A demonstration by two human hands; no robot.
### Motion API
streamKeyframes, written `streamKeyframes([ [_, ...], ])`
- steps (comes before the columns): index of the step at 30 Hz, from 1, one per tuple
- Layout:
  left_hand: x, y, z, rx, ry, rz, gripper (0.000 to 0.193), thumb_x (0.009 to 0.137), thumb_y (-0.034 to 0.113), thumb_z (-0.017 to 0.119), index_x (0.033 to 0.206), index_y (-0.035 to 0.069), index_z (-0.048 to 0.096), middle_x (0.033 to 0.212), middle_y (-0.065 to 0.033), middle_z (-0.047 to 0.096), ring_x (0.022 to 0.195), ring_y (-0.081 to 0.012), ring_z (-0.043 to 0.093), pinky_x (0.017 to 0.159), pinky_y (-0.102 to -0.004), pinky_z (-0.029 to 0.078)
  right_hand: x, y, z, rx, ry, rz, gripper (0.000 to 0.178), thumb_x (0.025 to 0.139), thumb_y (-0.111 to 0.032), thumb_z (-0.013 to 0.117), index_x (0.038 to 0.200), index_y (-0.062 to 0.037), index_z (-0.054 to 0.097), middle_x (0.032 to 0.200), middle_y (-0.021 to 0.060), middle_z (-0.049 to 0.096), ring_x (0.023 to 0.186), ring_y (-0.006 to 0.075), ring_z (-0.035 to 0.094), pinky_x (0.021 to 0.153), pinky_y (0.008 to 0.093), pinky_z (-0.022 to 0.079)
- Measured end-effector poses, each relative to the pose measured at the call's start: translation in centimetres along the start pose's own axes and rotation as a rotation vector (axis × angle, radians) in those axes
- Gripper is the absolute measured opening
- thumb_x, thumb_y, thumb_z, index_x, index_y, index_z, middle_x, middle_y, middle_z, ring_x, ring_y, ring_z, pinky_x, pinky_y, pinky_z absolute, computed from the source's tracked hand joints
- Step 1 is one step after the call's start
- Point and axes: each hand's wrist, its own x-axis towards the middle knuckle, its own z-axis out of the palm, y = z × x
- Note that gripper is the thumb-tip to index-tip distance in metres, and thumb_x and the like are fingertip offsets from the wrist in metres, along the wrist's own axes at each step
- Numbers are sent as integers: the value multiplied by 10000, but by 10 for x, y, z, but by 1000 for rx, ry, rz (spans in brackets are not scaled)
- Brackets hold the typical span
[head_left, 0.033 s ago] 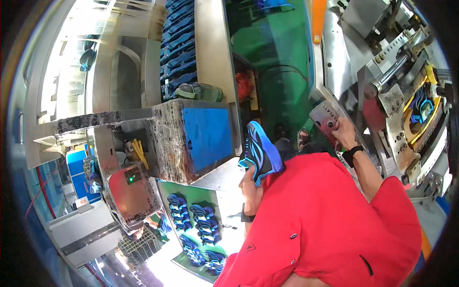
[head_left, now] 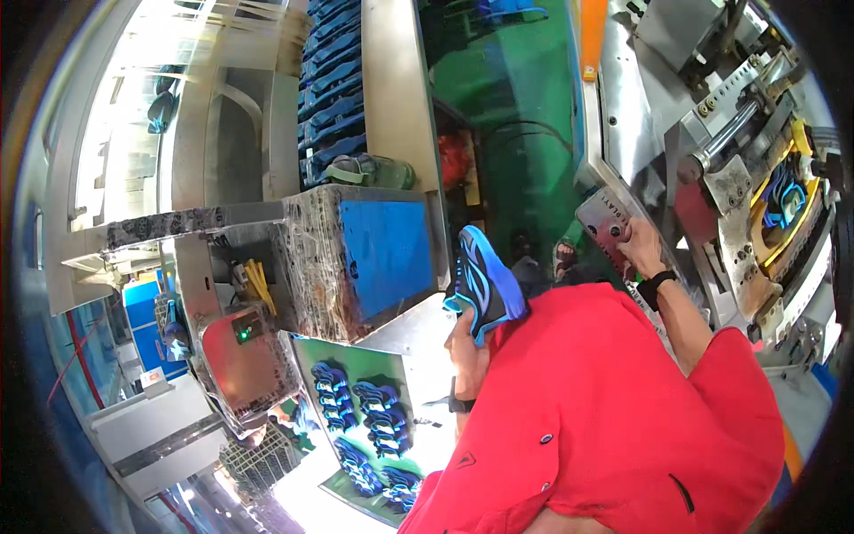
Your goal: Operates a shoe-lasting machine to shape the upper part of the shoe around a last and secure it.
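My left hand is closed around the heel end of a black and blue sports shoe, which stands with its toe pointing up and away, close to my red shirt. To the right, my right hand lies on a metal control panel with round buttons. Its thumb and fingers look apart, with nothing held; the exact finger contact is hard to make out. Beyond that hand, a machine has a second shoe with bright blue laces set in its yellow-edged clamp.
Many blue shoes line a rack at the upper left. A machine housing with a blue panel stands left of my left hand. More shoes sit in rows on a green surface below. An orange post rises beside the green floor.
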Motion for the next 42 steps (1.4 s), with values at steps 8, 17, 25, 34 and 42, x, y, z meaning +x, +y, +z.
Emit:
streamKeyframes([
  [8,1,5,-6,-75,8,3,248,878,127,622,1090,3,590,1030,-109,659,900,-256,655,786,-417,574,1,7,7,-55,18,-45,260,593,-115,735,753,-27,550,805,206,596,819,411,589,715,464,478],
  [17,2,-19,-72,44,166,189,193,841,45,644,1019,-27,661,999,-94,681,914,-200,651,792,-314,542,67,-19,-11,-228,-320,-135,349,713,-301,729,894,-11,661,852,172,663,792,363,635,718,433,500],
  [25,-66,11,-147,-690,560,67,172,774,20,696,924,-47,643,900,-127,657,796,-235,662,690,-367,592,152,-307,-36,117,-190,-866,167,785,-47,653,938,-6,599,802,90,617,744,173,595,691,299,484],
  [34,27,26,-339,-552,938,392,141,703,113,708,705,-17,653,771,-60,622,677,-142,560,571,-333,486,-27,-751,10,289,-360,-1719,152,874,-67,644,1022,-37,623,862,6,639,792,70,585,718,237,473],
  [42,121,53,-494,30,1262,380,251,665,204,675,709,-38,628,620,-122,616,586,-236,589,596,-378,450,-117,-1047,139,-114,-389,-1987,527,825,-369,720,1158,21,603,1108,150,653,1020,239,623,938,334,459],
])
